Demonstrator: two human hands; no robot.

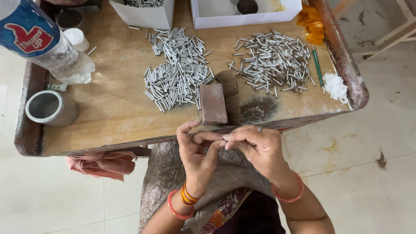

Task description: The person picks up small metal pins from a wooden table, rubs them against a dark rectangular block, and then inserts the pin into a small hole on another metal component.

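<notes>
Two tube heaps (180, 69) behind a brush (219, 102) — both hands' fingers (208, 138) pinch something unseen.

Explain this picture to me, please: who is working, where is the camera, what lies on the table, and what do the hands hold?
There is no machine here: a person works with bare hands, and the camera sits on their head, looking down. The left hand and right hand meet at the fingertips, pinching something too small to identify. On the wooden table lie two heaps of small metal tubes, a brush with a wooden block back, a metal cup, a plastic bottle and white boxes.
</notes>
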